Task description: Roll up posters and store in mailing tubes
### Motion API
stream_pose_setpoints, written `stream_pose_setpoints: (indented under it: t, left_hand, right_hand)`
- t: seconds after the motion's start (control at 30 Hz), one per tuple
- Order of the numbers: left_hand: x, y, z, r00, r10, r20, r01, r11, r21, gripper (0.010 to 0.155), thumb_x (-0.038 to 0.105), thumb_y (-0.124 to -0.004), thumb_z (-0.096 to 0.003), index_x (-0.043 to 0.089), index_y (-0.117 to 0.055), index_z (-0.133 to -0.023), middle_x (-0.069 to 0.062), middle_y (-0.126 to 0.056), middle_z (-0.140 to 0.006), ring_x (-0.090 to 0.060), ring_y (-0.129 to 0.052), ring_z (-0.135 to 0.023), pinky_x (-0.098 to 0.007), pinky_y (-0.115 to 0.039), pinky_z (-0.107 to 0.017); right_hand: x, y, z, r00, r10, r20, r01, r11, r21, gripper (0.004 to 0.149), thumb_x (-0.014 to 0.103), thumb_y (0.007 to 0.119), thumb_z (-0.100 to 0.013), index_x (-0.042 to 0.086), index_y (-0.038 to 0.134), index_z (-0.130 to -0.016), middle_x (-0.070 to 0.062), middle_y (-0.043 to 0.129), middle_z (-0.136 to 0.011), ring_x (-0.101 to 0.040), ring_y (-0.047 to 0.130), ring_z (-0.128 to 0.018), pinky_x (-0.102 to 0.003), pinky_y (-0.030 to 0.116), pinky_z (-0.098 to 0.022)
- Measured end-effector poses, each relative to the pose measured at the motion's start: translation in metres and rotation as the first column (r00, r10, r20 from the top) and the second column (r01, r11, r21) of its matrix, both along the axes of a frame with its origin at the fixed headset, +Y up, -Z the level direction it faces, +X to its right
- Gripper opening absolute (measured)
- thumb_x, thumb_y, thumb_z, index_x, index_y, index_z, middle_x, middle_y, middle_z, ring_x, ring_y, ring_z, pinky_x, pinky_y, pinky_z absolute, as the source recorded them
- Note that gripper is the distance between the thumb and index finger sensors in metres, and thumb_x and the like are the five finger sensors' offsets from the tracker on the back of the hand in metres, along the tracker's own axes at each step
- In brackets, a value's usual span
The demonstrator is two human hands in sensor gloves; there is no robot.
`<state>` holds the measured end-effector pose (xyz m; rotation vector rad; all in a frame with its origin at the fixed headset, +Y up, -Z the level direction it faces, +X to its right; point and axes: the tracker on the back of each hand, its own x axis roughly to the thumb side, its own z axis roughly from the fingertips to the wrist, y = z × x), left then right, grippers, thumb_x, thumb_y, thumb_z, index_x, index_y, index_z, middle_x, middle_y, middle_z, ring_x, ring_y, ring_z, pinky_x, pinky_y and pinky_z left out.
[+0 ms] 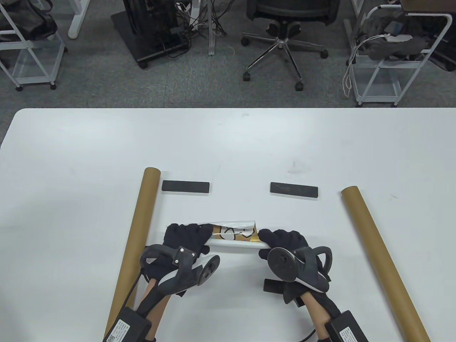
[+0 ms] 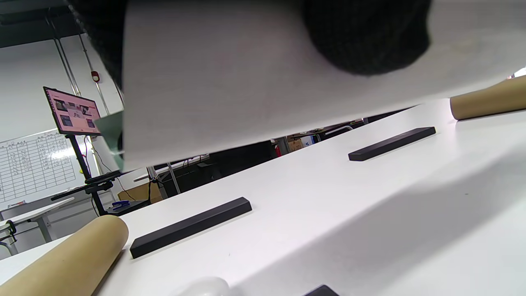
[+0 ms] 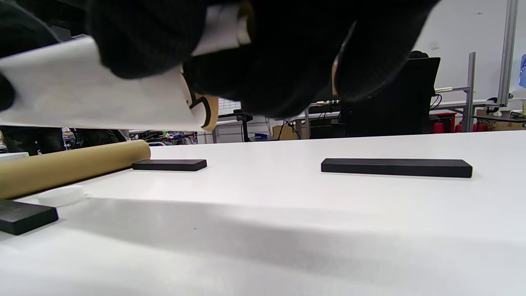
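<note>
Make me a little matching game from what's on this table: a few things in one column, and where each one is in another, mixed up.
Things:
1. rolled poster
2. left mailing tube
3. right mailing tube
4. two black bars

Places:
A. lying along the table's right side
B. flat on the table beyond the hands, side by side with a gap
C. held off the table by the left hand and right hand
D. lying along the table's left side, beside the left hand

Pairs: 1-C, 2-D, 3-A, 4-B
</note>
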<state>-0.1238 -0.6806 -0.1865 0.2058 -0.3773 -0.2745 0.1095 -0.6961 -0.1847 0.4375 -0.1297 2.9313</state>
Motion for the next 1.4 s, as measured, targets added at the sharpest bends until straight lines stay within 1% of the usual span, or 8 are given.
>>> stream_pose_setpoints:
  t: [0.2, 0.27, 0.4, 0.6, 0.8, 1.0, 1.17, 1.4]
  left_hand:
    - [0.005, 0.000, 0.002, 0.999, -0.033, 0.009, 0.033, 0.999, 0.018, 0.055, 0.046, -0.065, -0.0446, 0.035, -0.066, -0.098, 0.011, -0.089, -0.084, -0.015, -0.097, -0.068, -0.049, -0.078, -0.073]
    - [0.006, -0.001, 0.002, 0.999, -0.042, 0.013, 0.042, 0.999, 0.028, 0.057, 0.047, -0.072, -0.0432, 0.036, -0.065, -0.099, 0.012, -0.089, -0.082, -0.013, -0.097, -0.066, -0.048, -0.079, -0.073]
    - [0.007, -0.002, 0.004, 0.996, -0.090, 0.023, 0.088, 0.993, 0.074, 0.071, 0.047, -0.075, -0.0422, 0.038, -0.043, -0.106, 0.013, -0.084, -0.086, -0.008, -0.097, -0.060, -0.045, -0.081, -0.073]
    - [0.008, -0.002, 0.003, 0.998, -0.047, 0.036, 0.047, 0.999, 0.018, 0.054, 0.046, -0.075, -0.0433, 0.034, -0.066, -0.095, 0.010, -0.088, -0.088, -0.009, -0.100, -0.061, -0.045, -0.082, -0.072]
    - [0.006, -0.003, 0.001, 0.999, -0.044, 0.003, 0.044, 0.999, 0.015, 0.047, 0.045, -0.072, -0.0444, 0.039, -0.073, -0.091, 0.003, -0.078, -0.101, -0.018, -0.092, -0.080, -0.052, -0.074, -0.076]
    - [0.004, -0.002, 0.000, 0.999, -0.054, -0.007, 0.054, 0.999, 0.006, 0.051, 0.047, -0.072, -0.0433, 0.042, -0.075, -0.094, 0.009, -0.084, -0.091, -0.016, -0.094, -0.077, -0.050, -0.076, -0.075]
    - [0.001, -0.004, -0.001, 1.000, -0.022, -0.015, 0.021, 1.000, -0.015, 0.061, 0.047, -0.070, -0.0436, 0.037, -0.066, -0.103, 0.008, -0.087, -0.092, -0.017, -0.097, -0.079, -0.050, -0.078, -0.075]
    - [0.004, -0.007, -0.001, 1.000, -0.020, 0.000, 0.020, 0.999, -0.040, 0.056, 0.044, -0.063, -0.0460, 0.036, -0.064, -0.101, 0.008, -0.087, -0.089, -0.018, -0.096, -0.074, -0.051, -0.076, -0.075]
  right_hand:
    - [-0.006, -0.004, 0.001, 0.999, -0.017, -0.040, 0.014, 0.998, -0.065, 0.054, 0.028, 0.060, -0.052, 0.008, 0.055, -0.102, -0.016, 0.072, -0.089, -0.036, 0.084, -0.065, -0.070, 0.063, -0.066]
    - [-0.008, -0.006, 0.001, 1.000, 0.008, -0.028, -0.010, 0.997, -0.077, 0.058, 0.032, 0.065, -0.052, 0.008, 0.051, -0.103, -0.015, 0.069, -0.088, -0.034, 0.081, -0.065, -0.069, 0.062, -0.067]
    - [-0.007, -0.008, -0.001, 1.000, 0.020, -0.014, -0.021, 0.999, -0.043, 0.050, 0.028, 0.067, -0.051, 0.013, 0.059, -0.098, -0.010, 0.075, -0.083, -0.030, 0.085, -0.060, -0.066, 0.067, -0.066]
    - [0.001, -0.008, -0.003, 0.999, -0.040, -0.017, 0.039, 0.998, -0.053, 0.047, 0.028, 0.070, -0.049, 0.018, 0.066, -0.096, -0.008, 0.081, -0.084, -0.029, 0.091, -0.063, -0.062, 0.069, -0.067]
    - [-0.001, -0.006, -0.003, 1.000, 0.020, 0.019, -0.020, 1.000, -0.023, 0.050, 0.034, 0.072, -0.046, 0.023, 0.072, -0.094, -0.012, 0.069, -0.092, -0.034, 0.083, -0.070, -0.066, 0.063, -0.068]
    - [-0.002, -0.005, -0.003, 0.999, 0.032, -0.006, -0.032, 0.999, -0.016, 0.052, 0.033, 0.073, -0.045, 0.020, 0.071, -0.095, -0.007, 0.076, -0.085, -0.029, 0.087, -0.065, -0.064, 0.066, -0.068]
    - [0.003, -0.005, -0.003, 1.000, 0.008, 0.002, -0.008, 1.000, -0.015, 0.054, 0.035, 0.074, -0.044, 0.022, 0.071, -0.096, 0.000, 0.087, -0.081, -0.026, 0.096, -0.065, -0.060, 0.071, -0.067]
    - [0.001, -0.009, -0.002, 1.000, 0.002, -0.028, -0.004, 0.997, -0.071, 0.052, 0.028, 0.064, -0.050, 0.014, 0.062, -0.101, -0.010, 0.079, -0.087, -0.034, 0.089, -0.067, -0.066, 0.066, -0.067]
